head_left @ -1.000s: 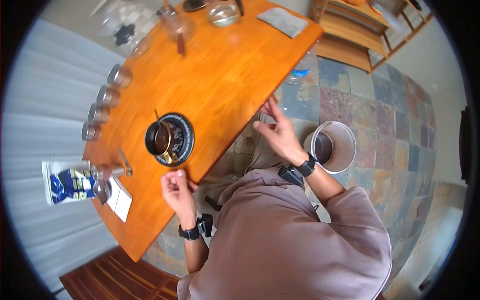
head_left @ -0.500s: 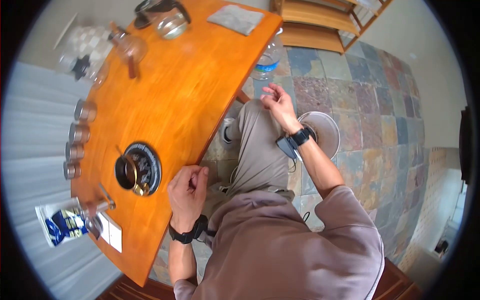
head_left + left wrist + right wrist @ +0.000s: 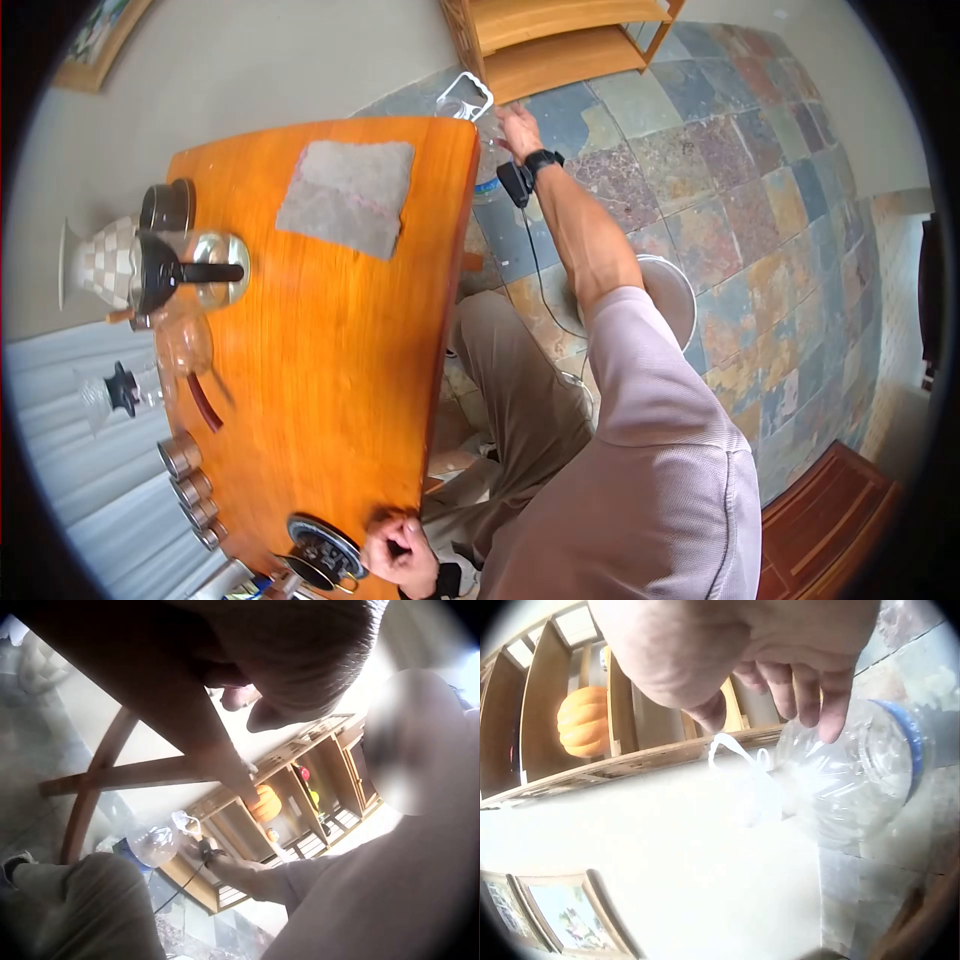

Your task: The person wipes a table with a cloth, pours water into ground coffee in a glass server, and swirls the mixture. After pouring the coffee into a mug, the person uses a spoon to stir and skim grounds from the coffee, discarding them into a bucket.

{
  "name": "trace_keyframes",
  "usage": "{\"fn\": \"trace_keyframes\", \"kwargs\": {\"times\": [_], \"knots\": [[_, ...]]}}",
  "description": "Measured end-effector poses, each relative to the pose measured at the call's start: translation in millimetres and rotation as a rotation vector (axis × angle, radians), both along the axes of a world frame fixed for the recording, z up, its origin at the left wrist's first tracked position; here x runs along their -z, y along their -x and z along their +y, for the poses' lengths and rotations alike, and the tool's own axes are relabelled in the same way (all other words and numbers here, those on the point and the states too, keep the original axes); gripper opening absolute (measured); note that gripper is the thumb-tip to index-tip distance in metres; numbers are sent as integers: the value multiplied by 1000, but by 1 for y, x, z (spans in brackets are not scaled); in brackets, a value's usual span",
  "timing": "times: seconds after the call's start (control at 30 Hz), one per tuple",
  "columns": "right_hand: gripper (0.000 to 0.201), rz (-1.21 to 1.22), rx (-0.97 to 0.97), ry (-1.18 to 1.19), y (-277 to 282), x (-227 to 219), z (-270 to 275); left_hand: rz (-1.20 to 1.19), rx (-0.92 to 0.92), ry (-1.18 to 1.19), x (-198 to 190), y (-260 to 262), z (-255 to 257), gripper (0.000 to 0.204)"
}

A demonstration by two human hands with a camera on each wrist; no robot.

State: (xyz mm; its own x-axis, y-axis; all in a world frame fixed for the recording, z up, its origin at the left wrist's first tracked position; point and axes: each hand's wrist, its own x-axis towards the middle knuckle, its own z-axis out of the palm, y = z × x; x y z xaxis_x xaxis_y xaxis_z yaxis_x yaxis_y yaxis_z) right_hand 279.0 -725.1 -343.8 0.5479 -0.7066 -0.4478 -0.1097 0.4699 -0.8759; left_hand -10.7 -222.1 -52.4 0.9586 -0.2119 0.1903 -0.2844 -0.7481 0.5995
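Note:
My right hand [image 3: 518, 132] reaches down beyond the table's corner to a large clear plastic bottle [image 3: 488, 160] with a white handle [image 3: 466, 84]. In the right wrist view the fingers of this hand [image 3: 742, 645] are spread over the bottle [image 3: 855, 780], beside its white handle [image 3: 735, 746]; whether they touch it is unclear. My left hand [image 3: 398, 550], loosely curled and holding nothing, is at the near table edge beside a black saucer [image 3: 328, 538] with a dark cup. In the left wrist view that hand [image 3: 300, 660] is dark, close to the tabletop.
On the wooden table [image 3: 330, 350] are a grey cloth [image 3: 350, 195], a glass pot with a black handle [image 3: 215, 272], a glass vessel [image 3: 185, 345] and several metal-lidded jars [image 3: 180, 455]. A white bucket [image 3: 668, 295] stands on the tiles; wooden shelves [image 3: 560, 60] lie beyond.
The view has turned toward the table's far corner. My right hand has moved forward from above the bucket area to the bottle. My left hand remains near the table edge by the saucer.

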Motion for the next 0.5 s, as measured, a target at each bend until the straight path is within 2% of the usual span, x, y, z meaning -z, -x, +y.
{"fn": "trace_keyframes", "kwargs": {"times": [0.07,0.13,0.17,0.23,0.33,0.37,0.4,0.43,0.47,0.5], "knots": [[50,17,42,60,-24,-9,-5,110,34,-115,-7,6,16,19],[43,76,-131,149,-40,-21,-12,115,-40,-146,-17,5,4,16],[43,80,-120,137,-47,-25,-16,95,-27,-181,-22,2,-2,16],[41,192,-287,166,-53,-30,-19,99,-10,-213,-24,1,-1,15],[39,186,-171,205,-41,-27,-12,162,-11,-281,-32,2,-6,14],[38,204,-225,326,-32,-22,-10,170,-51,-266,-29,5,-4,14],[38,212,-220,317,-23,-16,-4,177,-88,-252,-29,6,-1,13],[36,76,-124,284,-20,-8,-1,106,-7,-278,-33,-1,-10,13],[36,-55,-30,248,-14,6,5,110,-4,-281,-28,1,-3,13],[29,-108,-24,178,-10,17,7,68,5,-208,-15,5,9,12]]}}
